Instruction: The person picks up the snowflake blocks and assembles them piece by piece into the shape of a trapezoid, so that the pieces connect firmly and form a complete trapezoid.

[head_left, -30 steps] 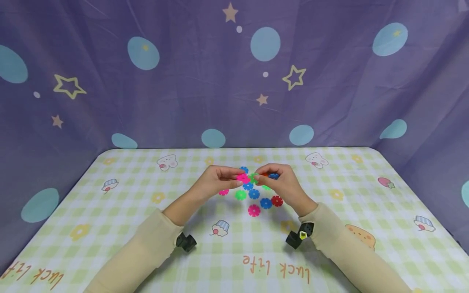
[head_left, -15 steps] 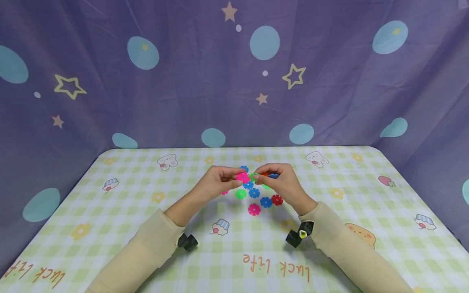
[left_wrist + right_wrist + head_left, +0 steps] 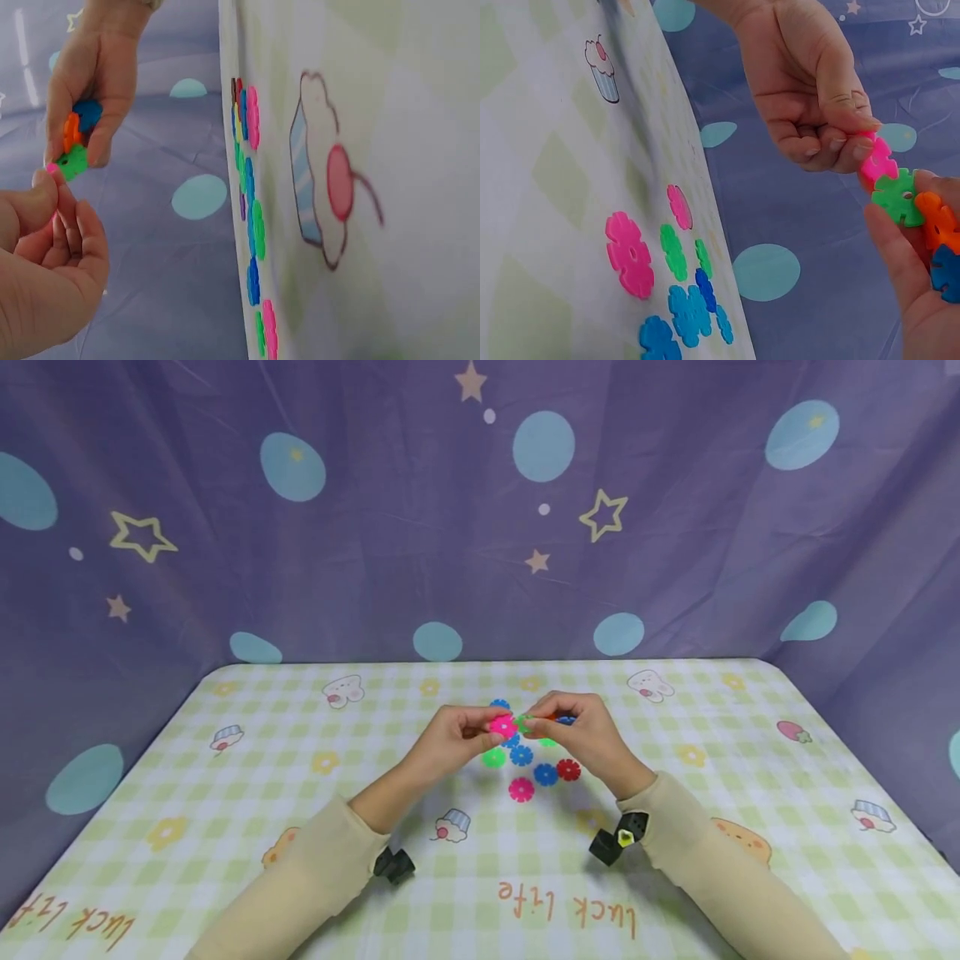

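Above the middle of the table my left hand [image 3: 457,741] pinches a pink snowflake disc [image 3: 502,726] [image 3: 877,160] between thumb and fingers. My right hand [image 3: 577,732] holds a short chain of discs: green [image 3: 896,196] [image 3: 73,161], orange [image 3: 937,221] [image 3: 71,130] and blue [image 3: 946,274] [image 3: 88,114]. The pink disc meets the green one edge to edge. Loose discs lie on the cloth under the hands: a pink disc [image 3: 521,790], a blue disc [image 3: 545,774], a red disc [image 3: 568,769] and a green disc [image 3: 492,758].
The table [image 3: 225,793] wears a green checked cloth with cartoon prints and "luck life" lettering [image 3: 566,910]. A purple star-and-dot curtain [image 3: 375,527] closes off the back and both sides. Black wrist cameras [image 3: 618,839] sit under both sleeves.
Both hands have stayed together over the pile. My left forearm has shifted slightly right and nearer, and the pink disc has pressed closer against the green one.
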Demonstrator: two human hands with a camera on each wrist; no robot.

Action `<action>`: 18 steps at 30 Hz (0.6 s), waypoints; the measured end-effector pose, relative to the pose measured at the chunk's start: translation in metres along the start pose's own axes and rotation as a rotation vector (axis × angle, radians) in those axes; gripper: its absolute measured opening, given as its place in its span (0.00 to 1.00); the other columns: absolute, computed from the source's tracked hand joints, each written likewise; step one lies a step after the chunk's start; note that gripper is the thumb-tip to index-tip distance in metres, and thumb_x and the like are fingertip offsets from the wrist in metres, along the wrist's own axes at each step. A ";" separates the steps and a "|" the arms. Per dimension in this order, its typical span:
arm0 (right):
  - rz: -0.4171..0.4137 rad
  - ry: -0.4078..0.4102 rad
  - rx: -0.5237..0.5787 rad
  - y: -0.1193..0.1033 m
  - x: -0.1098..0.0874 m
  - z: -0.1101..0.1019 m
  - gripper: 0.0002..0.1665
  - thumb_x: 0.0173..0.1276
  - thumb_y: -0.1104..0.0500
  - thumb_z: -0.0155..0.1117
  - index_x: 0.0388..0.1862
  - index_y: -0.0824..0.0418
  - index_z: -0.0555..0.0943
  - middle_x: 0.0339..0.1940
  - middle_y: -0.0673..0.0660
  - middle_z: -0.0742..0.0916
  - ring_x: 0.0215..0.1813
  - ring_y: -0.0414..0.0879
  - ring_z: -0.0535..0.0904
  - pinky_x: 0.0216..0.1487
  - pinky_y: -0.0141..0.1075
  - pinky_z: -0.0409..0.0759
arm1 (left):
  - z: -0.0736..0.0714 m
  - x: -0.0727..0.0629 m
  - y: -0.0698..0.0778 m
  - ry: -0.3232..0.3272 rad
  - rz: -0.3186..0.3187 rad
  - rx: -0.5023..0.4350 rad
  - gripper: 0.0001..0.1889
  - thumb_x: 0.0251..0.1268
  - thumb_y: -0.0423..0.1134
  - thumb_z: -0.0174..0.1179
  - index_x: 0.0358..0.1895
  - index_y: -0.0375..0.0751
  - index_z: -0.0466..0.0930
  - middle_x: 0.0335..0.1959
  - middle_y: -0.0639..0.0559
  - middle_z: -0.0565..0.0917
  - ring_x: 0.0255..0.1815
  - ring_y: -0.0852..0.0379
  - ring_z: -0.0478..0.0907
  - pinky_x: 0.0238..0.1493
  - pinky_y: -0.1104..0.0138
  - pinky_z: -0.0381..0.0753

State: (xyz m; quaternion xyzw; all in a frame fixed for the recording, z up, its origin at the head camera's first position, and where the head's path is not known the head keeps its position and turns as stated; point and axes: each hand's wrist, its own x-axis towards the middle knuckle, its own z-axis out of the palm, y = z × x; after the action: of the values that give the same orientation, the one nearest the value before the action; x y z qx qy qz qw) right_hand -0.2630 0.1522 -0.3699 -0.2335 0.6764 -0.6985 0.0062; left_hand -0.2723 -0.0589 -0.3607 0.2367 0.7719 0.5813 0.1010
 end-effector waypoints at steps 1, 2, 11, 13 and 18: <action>0.002 0.000 0.004 0.001 0.000 0.000 0.05 0.62 0.66 0.66 0.32 0.70 0.83 0.37 0.65 0.84 0.38 0.55 0.83 0.47 0.51 0.81 | 0.001 0.000 0.000 0.007 -0.003 0.001 0.17 0.62 0.27 0.59 0.55 0.27 0.77 0.30 0.45 0.83 0.27 0.62 0.75 0.29 0.76 0.76; 0.000 0.000 0.006 0.001 -0.001 0.000 0.06 0.62 0.66 0.65 0.32 0.71 0.83 0.36 0.65 0.84 0.38 0.57 0.82 0.47 0.52 0.80 | 0.002 -0.001 0.000 0.013 -0.012 0.001 0.17 0.62 0.28 0.59 0.55 0.28 0.77 0.30 0.45 0.83 0.26 0.62 0.75 0.29 0.76 0.76; -0.029 0.002 -0.027 0.005 -0.002 0.002 0.06 0.62 0.65 0.66 0.32 0.69 0.83 0.36 0.63 0.84 0.37 0.56 0.82 0.45 0.50 0.82 | 0.006 -0.006 0.004 0.035 -0.057 0.018 0.18 0.63 0.30 0.59 0.56 0.31 0.77 0.54 0.40 0.80 0.33 0.62 0.78 0.31 0.74 0.76; -0.037 0.005 -0.031 0.004 -0.002 0.003 0.06 0.62 0.65 0.66 0.32 0.69 0.84 0.36 0.63 0.84 0.37 0.56 0.82 0.45 0.49 0.82 | 0.006 -0.007 0.005 0.039 -0.055 0.023 0.17 0.64 0.30 0.59 0.56 0.31 0.77 0.54 0.40 0.80 0.33 0.62 0.78 0.32 0.74 0.76; -0.016 0.001 -0.029 0.005 -0.003 0.005 0.06 0.62 0.64 0.66 0.31 0.69 0.84 0.35 0.64 0.84 0.37 0.60 0.82 0.45 0.49 0.82 | 0.006 -0.008 0.005 0.040 -0.051 0.055 0.17 0.63 0.30 0.59 0.55 0.30 0.78 0.46 0.39 0.83 0.30 0.61 0.77 0.31 0.74 0.76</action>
State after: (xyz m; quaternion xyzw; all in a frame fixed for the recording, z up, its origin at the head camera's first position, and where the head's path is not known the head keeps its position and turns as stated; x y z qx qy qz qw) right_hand -0.2607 0.1478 -0.3760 -0.2385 0.6847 -0.6887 -0.0032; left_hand -0.2615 -0.0561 -0.3585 0.2079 0.7952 0.5617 0.0940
